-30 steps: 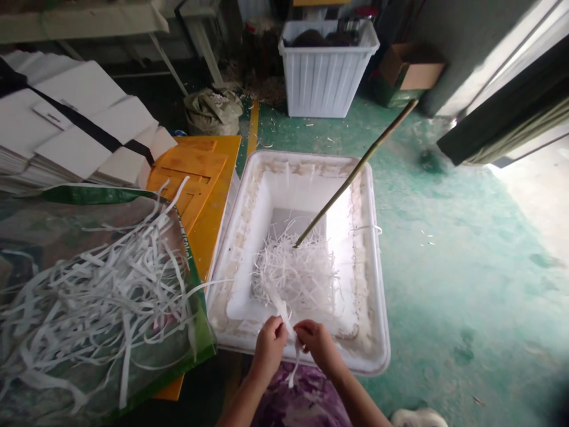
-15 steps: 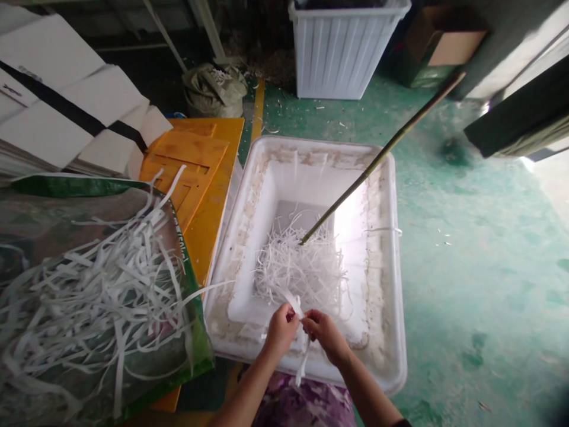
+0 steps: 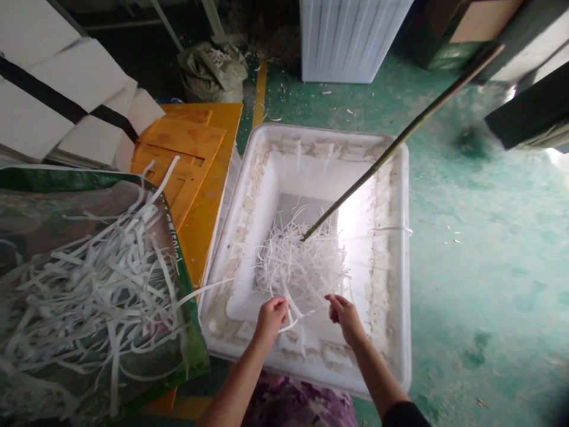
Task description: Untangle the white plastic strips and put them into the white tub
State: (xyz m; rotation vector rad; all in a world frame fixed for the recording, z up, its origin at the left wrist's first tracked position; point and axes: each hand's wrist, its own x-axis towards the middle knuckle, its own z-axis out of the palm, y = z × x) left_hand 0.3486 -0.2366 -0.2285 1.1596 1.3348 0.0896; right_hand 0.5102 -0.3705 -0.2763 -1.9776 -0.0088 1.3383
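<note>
A large white plastic tub (image 3: pixel 395 267) stands on the floor in front of me, with a heap of thin white paper strips (image 3: pixel 302 264) in its bottom. Over the tub's near edge, my left hand (image 3: pixel 269 317) is closed on a curling white strip (image 3: pixel 291 311). My right hand (image 3: pixel 343 314) is a little apart to the right, fingers pinched together; a thin strip seems to run to it. A long thin stick (image 3: pixel 391 151) leans into the tub, its tip resting in the heap.
At left, a clear bag with green edging (image 3: pixel 89 284) holds many long paper strips. Behind it are an orange board (image 3: pixel 191 160) and stacked white cardboard sheets (image 3: pixel 57 101). A white ribbed bin (image 3: pixel 351 38) and a sack (image 3: pixel 213 68) stand on the green floor beyond.
My hands, together on one strip before, have pulled apart over the tub's near edge. The view has shifted forward and down.
</note>
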